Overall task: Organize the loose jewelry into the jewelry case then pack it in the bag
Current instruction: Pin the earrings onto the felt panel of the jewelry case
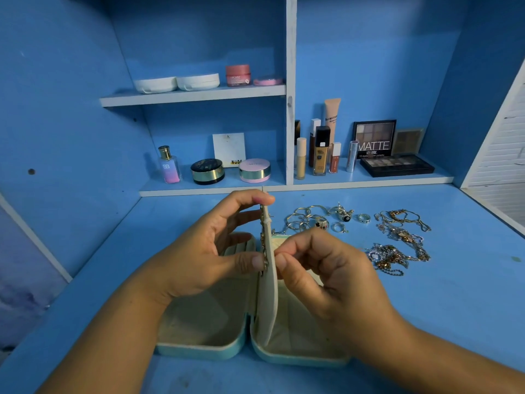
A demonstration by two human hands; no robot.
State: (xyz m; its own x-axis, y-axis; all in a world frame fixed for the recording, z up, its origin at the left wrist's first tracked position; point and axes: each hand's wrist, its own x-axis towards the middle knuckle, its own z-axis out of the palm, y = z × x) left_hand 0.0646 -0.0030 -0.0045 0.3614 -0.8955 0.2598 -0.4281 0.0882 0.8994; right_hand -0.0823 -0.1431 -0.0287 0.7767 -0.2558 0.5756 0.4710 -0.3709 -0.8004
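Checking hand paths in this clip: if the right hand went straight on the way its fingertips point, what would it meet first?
The right hand points left at the upright divider of the jewelry case, which its fingertips already seem to pinch; the left hand holds the other side, just behind it.

jewelry case open on desk | loose jewelry right-behind it

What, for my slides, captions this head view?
Left hand and right hand pinch the jewelry case flap, a chain on it; loose jewelry beside.
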